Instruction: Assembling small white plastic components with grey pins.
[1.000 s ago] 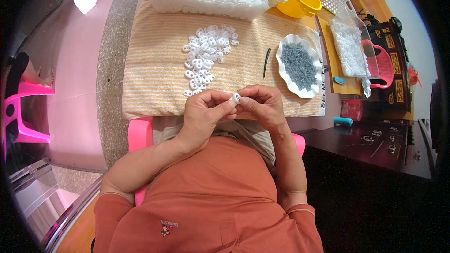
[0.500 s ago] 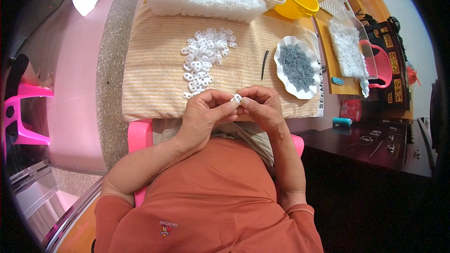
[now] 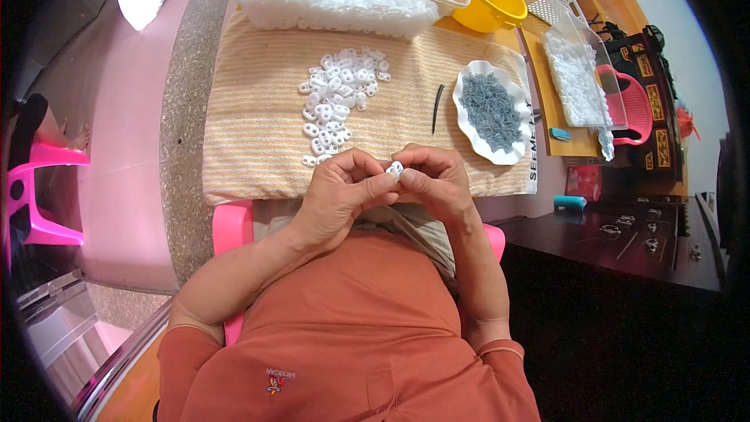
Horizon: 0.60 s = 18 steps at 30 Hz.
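Between the fingertips of both hands, at the near edge of the towel-covered table, is a small white plastic piece with holes [image 3: 396,168]. My left hand [image 3: 344,185] pinches it from the left, thumb against forefinger. From the other side my right hand [image 3: 433,180] grips it the same way; the fingers partly hide it. Just beyond my left hand lies a loose pile of similar white two-hole pieces [image 3: 334,99]. To the right, a white scalloped dish [image 3: 476,139] holds many small grey pieces [image 3: 492,109]. A thin black stick-like tool [image 3: 437,109] rests on the towel left of the dish.
A clear plastic bin [image 3: 344,12] full of white pieces stands at the table's far side, beside a yellow basin [image 3: 496,0]. Another clear bin [image 3: 578,82] sits farther right, near a pink chair [image 3: 629,105]. A pink stool [image 3: 47,187] stands at far left.
The small white piece has tilted slightly between my fingertips. Both hands keep almost the same place and grip. The whole view has shifted a little.
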Motion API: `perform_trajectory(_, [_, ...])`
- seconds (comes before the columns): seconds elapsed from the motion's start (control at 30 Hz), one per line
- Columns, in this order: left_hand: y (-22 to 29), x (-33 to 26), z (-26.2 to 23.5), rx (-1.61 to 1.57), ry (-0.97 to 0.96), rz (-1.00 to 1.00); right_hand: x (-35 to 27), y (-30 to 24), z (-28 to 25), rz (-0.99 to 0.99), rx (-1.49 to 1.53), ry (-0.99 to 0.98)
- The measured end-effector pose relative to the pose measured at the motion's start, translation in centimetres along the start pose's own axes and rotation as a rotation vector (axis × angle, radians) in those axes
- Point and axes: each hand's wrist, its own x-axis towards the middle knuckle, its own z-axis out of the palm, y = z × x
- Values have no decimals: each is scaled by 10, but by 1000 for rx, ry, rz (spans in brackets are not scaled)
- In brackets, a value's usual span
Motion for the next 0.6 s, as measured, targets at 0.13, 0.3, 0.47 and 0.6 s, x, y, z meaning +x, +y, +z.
perform_trajectory(0.13, [2,0,1,12,-27,1,-2,-1,0,-59,-58,-46])
perform_trajectory(0.3, [1,0,-1,-4,-100,-8,-5,-4,3,-154,-96,-95])
perform_trajectory(0.47, [3,-2,0,-51,-106,-55,-3,-3,6,-303,-325,-86])
perform_trajectory(0.6, [3,-1,-1,-74,-100,-69,-3,-2,9,-286,-342,-61])
